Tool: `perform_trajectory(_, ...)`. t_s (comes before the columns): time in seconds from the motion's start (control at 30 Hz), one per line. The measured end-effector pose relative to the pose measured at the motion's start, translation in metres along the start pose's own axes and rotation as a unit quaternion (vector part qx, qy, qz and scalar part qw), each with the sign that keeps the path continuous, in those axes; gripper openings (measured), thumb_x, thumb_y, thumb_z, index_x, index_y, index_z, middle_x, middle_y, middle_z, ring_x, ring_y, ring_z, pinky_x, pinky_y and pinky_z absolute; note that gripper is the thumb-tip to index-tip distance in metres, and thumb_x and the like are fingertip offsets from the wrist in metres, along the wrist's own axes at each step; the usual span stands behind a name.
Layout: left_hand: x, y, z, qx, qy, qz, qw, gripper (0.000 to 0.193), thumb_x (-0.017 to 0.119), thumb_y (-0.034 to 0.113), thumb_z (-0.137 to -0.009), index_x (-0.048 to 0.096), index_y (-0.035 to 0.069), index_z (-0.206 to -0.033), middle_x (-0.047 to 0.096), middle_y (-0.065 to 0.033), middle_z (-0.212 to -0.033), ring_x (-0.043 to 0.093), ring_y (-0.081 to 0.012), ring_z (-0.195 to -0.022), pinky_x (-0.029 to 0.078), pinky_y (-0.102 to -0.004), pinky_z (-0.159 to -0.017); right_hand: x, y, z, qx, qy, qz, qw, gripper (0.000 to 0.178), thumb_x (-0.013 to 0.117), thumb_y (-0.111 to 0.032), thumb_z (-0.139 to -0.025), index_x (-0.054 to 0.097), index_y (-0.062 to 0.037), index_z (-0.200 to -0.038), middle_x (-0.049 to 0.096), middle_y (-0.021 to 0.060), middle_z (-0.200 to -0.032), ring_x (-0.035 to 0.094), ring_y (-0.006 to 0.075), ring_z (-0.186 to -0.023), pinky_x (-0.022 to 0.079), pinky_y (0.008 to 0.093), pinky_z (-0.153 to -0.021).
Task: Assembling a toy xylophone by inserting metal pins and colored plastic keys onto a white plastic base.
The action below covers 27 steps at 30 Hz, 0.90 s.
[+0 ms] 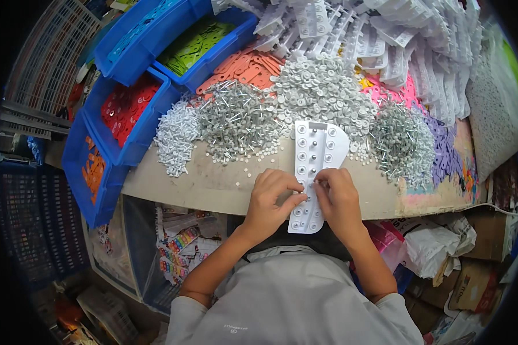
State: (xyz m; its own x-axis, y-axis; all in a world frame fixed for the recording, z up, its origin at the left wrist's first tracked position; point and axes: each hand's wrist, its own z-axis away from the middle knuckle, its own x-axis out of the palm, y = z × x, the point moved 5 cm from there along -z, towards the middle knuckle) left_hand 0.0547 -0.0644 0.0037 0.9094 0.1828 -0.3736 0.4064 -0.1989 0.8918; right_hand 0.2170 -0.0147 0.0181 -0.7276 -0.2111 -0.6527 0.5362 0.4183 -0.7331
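Note:
A white plastic holder (300,167), long with a rounded bulge at its upper right, lies over the table's near edge. Round white washers sit along its two sides, and metal pins stand in its middle channel. My left hand (267,201) is at its left side, thumb and forefinger curled toward each other over the washers. Whatever is between those tips is too small to tell. On the opposite side, my right hand (339,198) pinches with thumb and forefinger above the channel; the fingers hide what they hold. Loose washers (322,86) and metal pins (233,123) lie heaped beyond.
Blue bins (170,95) at left hold red, green, blue and orange plastic pieces. Small white pegs (175,138) form a pile beside them. More pins (406,141), purple pieces (443,144) and stacked white holders (431,52) crowd the right. Below stand bags (434,244) and boxes.

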Motion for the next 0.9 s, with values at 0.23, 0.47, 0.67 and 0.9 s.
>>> perform_trajectory(0.23,0.017,0.001,-0.005,0.052,-0.014,-0.083,0.995,0.016,0.081,0.008,-0.076,0.067,0.005,-0.084,0.062,-0.0060,-0.091,0.057,-0.0270,-0.090,0.042,-0.0398,-0.082,-0.002,-0.009,-0.001,-0.100,-0.021,0.061,0.993,0.023,0.071,0.009,-0.078,0.067,0.0007,-0.099,0.070,0.0112,-0.098,0.062,0.0312,-0.091,0.052,0.0390,-0.078)
perform_trajectory(0.47,0.018,0.007,-0.002,0.112,-0.029,-0.136,0.984,0.017,0.081,0.014,-0.078,0.069,0.007,-0.087,0.061,-0.0041,-0.093,0.058,-0.0260,-0.093,0.041,-0.0396,-0.085,-0.008,0.004,0.003,-0.064,0.008,0.001,0.998,0.022,0.068,0.009,-0.085,0.069,0.0005,-0.105,0.071,0.0147,-0.106,0.065,0.0307,-0.091,0.054,0.0374,-0.081)
perform_trajectory(0.67,0.010,0.016,-0.001,0.160,-0.073,-0.162,0.971,0.018,0.079,0.018,-0.081,0.072,0.010,-0.095,0.065,-0.0041,-0.097,0.060,-0.0255,-0.098,0.043,-0.0405,-0.087,-0.061,0.032,-0.001,0.013,0.177,0.150,0.973,0.016,0.066,0.002,-0.090,0.067,-0.0010,-0.106,0.066,0.0154,-0.103,0.062,0.0346,-0.098,0.048,0.0438,-0.088)
perform_trajectory(0.9,-0.045,-0.023,-0.049,0.066,0.095,-0.305,0.945,0.012,0.077,0.014,-0.082,0.069,0.007,-0.088,0.064,-0.0066,-0.086,0.057,-0.0279,-0.090,0.041,-0.0412,-0.082,-0.083,0.080,-0.006,0.064,0.114,0.308,0.942,0.012,0.069,-0.004,-0.088,0.066,-0.0032,-0.099,0.062,0.0104,-0.103,0.055,0.0314,-0.101,0.042,0.0424,-0.092)
